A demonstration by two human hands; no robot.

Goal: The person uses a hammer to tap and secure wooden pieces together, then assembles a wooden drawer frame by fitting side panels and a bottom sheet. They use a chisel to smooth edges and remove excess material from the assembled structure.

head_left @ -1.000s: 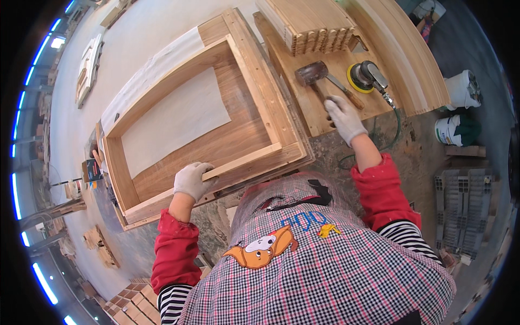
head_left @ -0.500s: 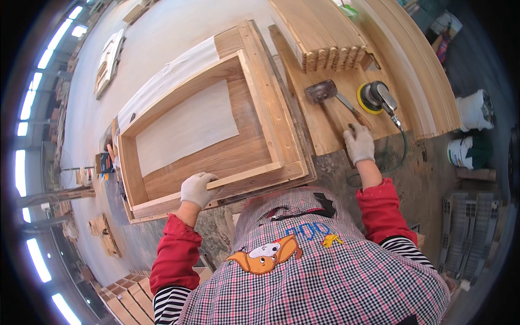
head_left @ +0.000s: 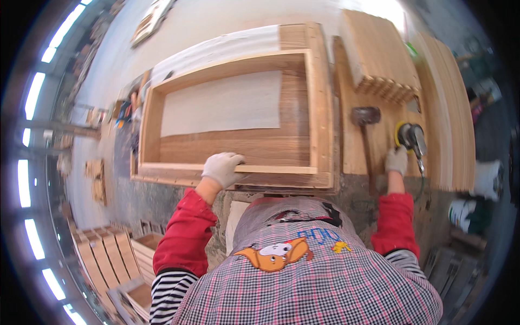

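Observation:
My left hand (head_left: 221, 169), in a pale work glove, closes over the near rail of a rectangular wooden frame (head_left: 279, 169). A white sheet (head_left: 222, 105) lies on the brown wood inside the frame. My right hand (head_left: 396, 160), gloved too, is closed at the near side of a round sander (head_left: 414, 138) with a yellow rim. What its fingers hold is hidden and blurred. A dark-headed mallet (head_left: 366, 115) lies left of that hand, its handle toward me. Both tools rest on a wooden board (head_left: 353, 157).
A stack of jointed wooden boards (head_left: 382, 51) stands at the far right, beside long stacked panels (head_left: 452, 119). The sander's hose (head_left: 421, 181) runs down toward me. Buckets (head_left: 462, 214) stand right of the bench. Wooden crates (head_left: 105, 252) are at lower left.
My right hand has moved from beside the mallet's handle to the sander. The metal tool with a wooden handle between them no longer shows. The view has turned; my left hand stays on the rail.

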